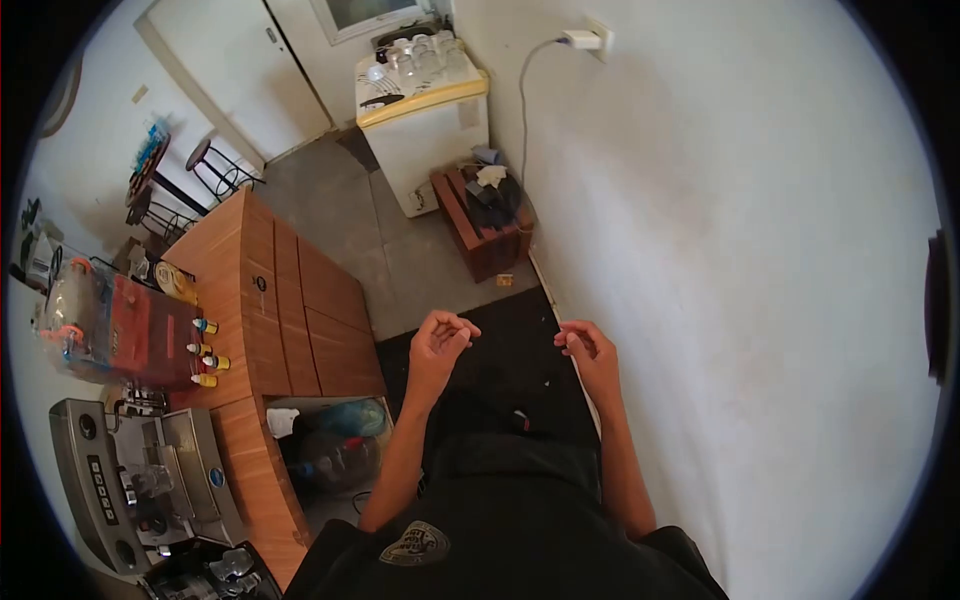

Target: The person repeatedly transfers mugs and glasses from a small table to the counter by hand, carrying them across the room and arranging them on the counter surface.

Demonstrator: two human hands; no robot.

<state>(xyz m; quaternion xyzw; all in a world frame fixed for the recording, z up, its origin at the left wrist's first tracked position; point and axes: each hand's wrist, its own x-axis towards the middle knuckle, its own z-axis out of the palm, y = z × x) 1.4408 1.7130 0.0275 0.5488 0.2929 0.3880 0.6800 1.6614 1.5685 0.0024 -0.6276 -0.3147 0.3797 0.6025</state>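
Note:
My left hand (438, 342) hovers in front of my body over the black floor mat (508, 335), its fingers loosely bent and nothing visible in it. Level with it, my right hand (588, 352) is held near the white wall (740, 300), also with fingers half curled and no object showing. Neither hand touches anything. Nearest to the left hand stands the wooden counter (285, 300) with its drawers and doors. An open compartment in it holds a clear plastic bottle (345, 460) and a bluish plastic bag (355, 417).
An espresso machine (97, 490), a large plastic box (130, 325) and small yellow bottles (214, 362) occupy the countertop. Ahead, a white chest freezer (430, 135) carries glass jars. A brown wooden box (483, 245) stands beside it. Stools (205, 160) stand farther left.

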